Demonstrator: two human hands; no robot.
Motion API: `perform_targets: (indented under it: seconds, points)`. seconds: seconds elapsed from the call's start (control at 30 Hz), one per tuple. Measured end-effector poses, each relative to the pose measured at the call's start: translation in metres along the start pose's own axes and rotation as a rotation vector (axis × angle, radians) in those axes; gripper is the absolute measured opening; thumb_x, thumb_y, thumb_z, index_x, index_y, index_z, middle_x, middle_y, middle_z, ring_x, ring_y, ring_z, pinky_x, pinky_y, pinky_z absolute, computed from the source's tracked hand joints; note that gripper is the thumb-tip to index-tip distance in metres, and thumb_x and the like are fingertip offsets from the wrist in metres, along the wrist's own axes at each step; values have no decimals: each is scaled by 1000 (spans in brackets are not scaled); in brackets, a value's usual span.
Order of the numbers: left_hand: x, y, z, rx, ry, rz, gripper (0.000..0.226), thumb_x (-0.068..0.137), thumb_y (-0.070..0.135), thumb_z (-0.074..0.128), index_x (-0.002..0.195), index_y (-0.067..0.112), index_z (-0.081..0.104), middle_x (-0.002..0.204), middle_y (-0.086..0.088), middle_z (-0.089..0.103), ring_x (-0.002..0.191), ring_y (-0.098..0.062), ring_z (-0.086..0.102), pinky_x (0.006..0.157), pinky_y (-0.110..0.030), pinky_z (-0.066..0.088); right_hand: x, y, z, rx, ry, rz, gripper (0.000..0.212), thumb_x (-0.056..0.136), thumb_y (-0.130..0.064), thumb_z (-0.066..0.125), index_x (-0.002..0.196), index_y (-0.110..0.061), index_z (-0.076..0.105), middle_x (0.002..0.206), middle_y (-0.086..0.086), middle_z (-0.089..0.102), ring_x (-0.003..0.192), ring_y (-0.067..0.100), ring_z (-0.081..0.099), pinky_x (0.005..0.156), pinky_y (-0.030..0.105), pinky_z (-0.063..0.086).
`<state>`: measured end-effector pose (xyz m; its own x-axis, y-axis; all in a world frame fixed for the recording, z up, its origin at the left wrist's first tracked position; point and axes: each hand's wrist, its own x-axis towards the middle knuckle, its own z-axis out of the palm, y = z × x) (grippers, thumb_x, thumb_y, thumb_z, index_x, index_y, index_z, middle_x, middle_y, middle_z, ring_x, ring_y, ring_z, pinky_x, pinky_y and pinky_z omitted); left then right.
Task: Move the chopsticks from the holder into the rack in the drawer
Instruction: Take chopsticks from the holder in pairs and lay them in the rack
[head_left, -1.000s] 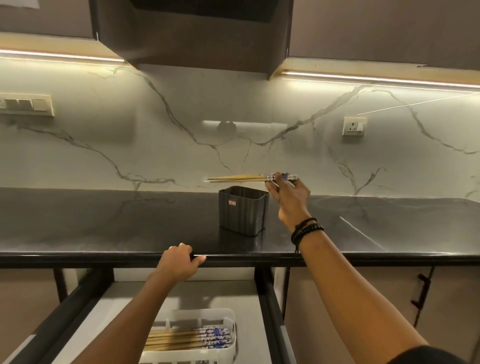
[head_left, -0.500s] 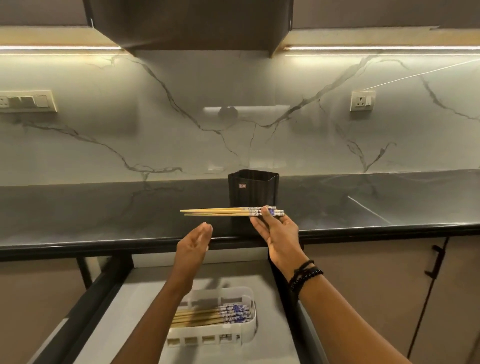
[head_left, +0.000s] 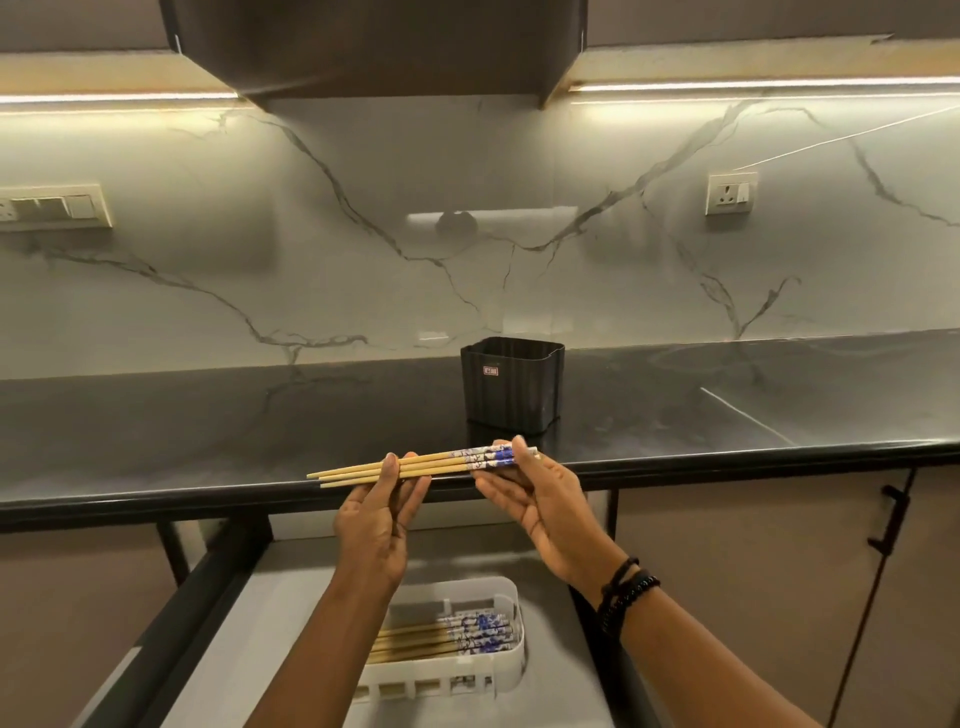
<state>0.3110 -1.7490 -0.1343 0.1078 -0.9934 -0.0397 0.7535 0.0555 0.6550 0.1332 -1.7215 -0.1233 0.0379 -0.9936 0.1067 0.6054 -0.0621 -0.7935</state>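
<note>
In the head view, both hands hold one bundle of chopsticks (head_left: 431, 465) in the air, just in front of the counter (head_left: 208, 431) edge. The left hand (head_left: 376, 519) grips the bare wooden part, thumb on top and fingers below. The right hand (head_left: 540, 499) pinches the blue-patterned ends between thumb and fingers. The long axis of the bundle runs almost left to right, and the patterned ends at the right are a little higher. The black holder (head_left: 511, 387) stands on the counter behind the hands, and nothing shows above its rim. The white rack (head_left: 431, 687) lies in the open drawer (head_left: 291, 649), straight below the hands and nearer to the person. The stored chopsticks (head_left: 452, 636) in it have the same direction, with patterned ends to the right. I judge therefore that the coming move needs no turn, only a lowering down and toward the body. The left forearm covers the left part of the rack, so the right side looks more free for the descent.
</note>
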Motion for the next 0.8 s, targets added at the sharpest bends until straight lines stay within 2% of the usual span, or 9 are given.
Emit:
perform_targets:
  seconds: [0.07, 0.13, 0.37, 0.5, 0.67, 0.8]
  points:
    - [1, 2, -1, -18, 16, -12, 25, 87, 12, 65, 111, 1, 63, 103, -20, 72, 91, -27, 73, 67, -35, 62, -1, -2, -2, 42, -30, 30, 56, 96, -45, 46, 124, 2, 55, 117, 24, 68, 106, 32, 69, 85, 33, 59]
    - [2, 3, -2, -29, 23, -25, 22, 87, 11, 66, 107, 2, 64, 101, -20, 73, 90, -27, 73, 63, -33, 62, -1, -3, -4, 107, -42, 52, 61, 96, -49, 42, 128, 3, 52, 120, 26, 66, 110, 35, 66, 88, 36, 58]
    - [0, 3, 1, -61, 8, -88, 20, 86, 12, 66, 104, 3, 64, 96, -19, 74, 86, -25, 74, 57, -30, 60, 1, -5, -7, 126, -42, 47, 58, 87, -43, 57, 127, 0, 54, 119, 26, 66, 108, 35, 67, 83, 33, 60]
    - [-1, 2, 2, -72, 7, -110, 20, 86, 11, 66, 104, 3, 63, 90, -18, 75, 84, -24, 74, 58, -30, 60, 1, -6, -8, 99, -58, 35, 54, 85, -44, 59, 121, -3, 59, 116, 24, 69, 107, 33, 68, 81, 32, 59]
    - [-2, 0, 2, -44, -42, -139, 23, 87, 10, 65, 108, 1, 61, 96, -21, 74, 86, -27, 74, 61, -31, 61, 1, -3, -7, 28, -69, 3, 48, 86, -42, 59, 117, -5, 64, 116, 24, 68, 107, 32, 68, 85, 34, 59]
    - [0, 1, 2, -43, -46, -116, 29, 88, 9, 63, 114, -2, 59, 102, -22, 72, 92, -27, 72, 65, -33, 62, 2, -6, -12, 40, -43, -70, 32, 91, -26, 58, 113, -4, 67, 115, 24, 68, 102, 29, 70, 77, 29, 60]
